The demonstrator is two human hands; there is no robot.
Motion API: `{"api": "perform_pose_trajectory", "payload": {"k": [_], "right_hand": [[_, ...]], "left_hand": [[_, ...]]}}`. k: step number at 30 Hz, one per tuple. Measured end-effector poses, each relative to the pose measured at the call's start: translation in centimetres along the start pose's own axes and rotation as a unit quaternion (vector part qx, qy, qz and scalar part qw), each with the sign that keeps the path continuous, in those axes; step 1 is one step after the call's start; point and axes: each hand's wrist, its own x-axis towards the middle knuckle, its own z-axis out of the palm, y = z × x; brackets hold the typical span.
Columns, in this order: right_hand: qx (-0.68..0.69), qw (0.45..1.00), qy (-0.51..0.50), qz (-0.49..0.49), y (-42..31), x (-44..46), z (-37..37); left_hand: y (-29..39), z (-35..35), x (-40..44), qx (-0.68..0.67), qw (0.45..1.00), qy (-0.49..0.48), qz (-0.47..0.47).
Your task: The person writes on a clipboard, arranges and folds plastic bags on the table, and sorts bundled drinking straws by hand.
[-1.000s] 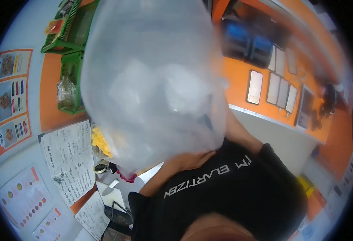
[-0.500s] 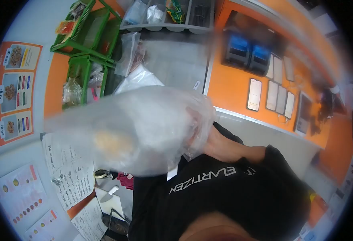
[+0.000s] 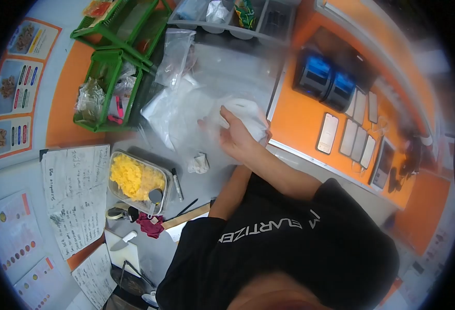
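A clear plastic bag, bunched and whitish, is in front of me over the grey table. My right hand is closed on it, thumb up against the plastic, other fingers blurred behind. My left forearm passes beneath the right one. The left hand is mostly hidden behind the bag and right arm, so its fingers do not show clearly. Beyond the hands lie white plastic sheets or bags. A crumpled white piece sits just left of my wrists.
At left are a tub of yellow shredded food, a marker, a tape roll and a knife on a white board. Green baskets and a grey divided tray stand behind. Phones lie on the orange counter.
The large bag, spread across the view before, has moved right and is bunched at my hands. The tub of yellow food and the table around it now show.
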Motion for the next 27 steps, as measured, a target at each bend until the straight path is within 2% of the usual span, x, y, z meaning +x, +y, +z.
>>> {"api": "perform_pose_trajectory", "payload": {"k": [4, 5, 6, 8, 10, 13, 16, 19, 21, 22, 23, 25, 27], "right_hand": [[-0.207, 0.977, -0.004, 0.053, -4.2, -2.1, -0.1], [-0.365, 0.931, 0.014, 0.006, -5.6, -2.8, -0.5], [-0.513, 0.857, 0.03, -0.038, -7.0, -3.6, -0.8], [-0.699, 0.704, 0.051, -0.114, -9.8, -6.2, 0.8], [-0.63, 0.744, 0.067, -0.211, -12.3, -6.1, -1.2], [-0.548, 0.787, 0.147, -0.244, -14.0, -6.3, -3.6], [-0.59, 0.74, 0.221, -0.237, -14.9, -5.7, -8.1], [-0.499, 0.822, 0.151, -0.229, -14.1, -5.8, -6.4], [-0.641, 0.694, 0.122, -0.304, -14.7, -3.0, -6.8], [-0.714, 0.6, 0.11, -0.344, -14.8, -1.9, -6.3], [-0.771, 0.493, 0.109, -0.387, -15.0, -0.8, -5.8], [-0.858, 0.211, 0.103, -0.457, -15.2, 0.0, -3.0], [-0.881, 0.372, 0.111, -0.271, -16.3, 0.6, -1.5]], "left_hand": [[-0.8, -0.3, 1.2, -0.032, 0.999, -0.02, 0.004], [-0.9, -0.6, 1.4, -0.038, 0.999, -0.022, 0.004], [-0.9, -0.7, 1.5, -0.044, 0.999, -0.026, 0.003], [-1.0, -0.9, 1.8, -0.054, 0.998, -0.03, 0.003], [-1.2, -0.8, 2.1, -0.067, 0.997, -0.033, 0.003], [-1.2, -0.7, 2.3, -0.079, 0.996, -0.037, 0.003], [-1.5, -1.0, 2.2, -0.089, 0.995, -0.04, 0.003], [-1.4, -1.6, 1.7, -0.091, 0.995, -0.051, -0.005], [-1.2, -2.2, 1.1, -0.087, 0.994, -0.061, -0.013], [-1.2, -2.4, 0.6, -0.082, 0.994, -0.069, -0.017], [-1.0, -2.6, 0.2, -0.075, 0.994, -0.081, -0.022], [-0.8, -3.2, -0.4, -0.06, 0.993, -0.102, -0.023], [-0.9, -3.7, -1.2, -0.051, 0.993, -0.108, -0.017]]}}
